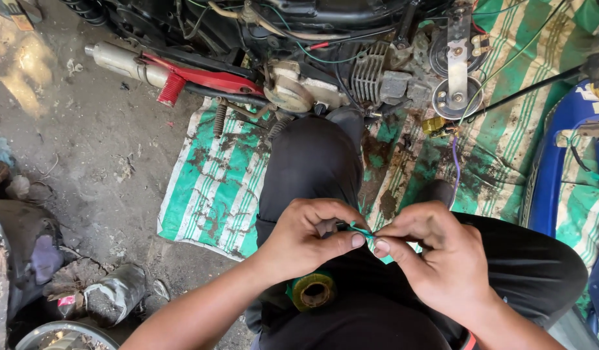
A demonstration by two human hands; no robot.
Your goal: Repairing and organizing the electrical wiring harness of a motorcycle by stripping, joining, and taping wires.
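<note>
green tape roll [313, 291] rests on lap below hands. left hand [306, 240] & right hand [429, 256] fingers both pinch green tape strip [362, 231] btwn thumbs. risk: strip could fold, stick to itself if the pinch slackens.

We see a green-striped tarp [212, 188] on the dirt floor, an engine block [371, 78] at its top edge, a red-trimmed exhaust pipe [128, 63] and a blue fairing [559, 162] at its right edge.
</note>
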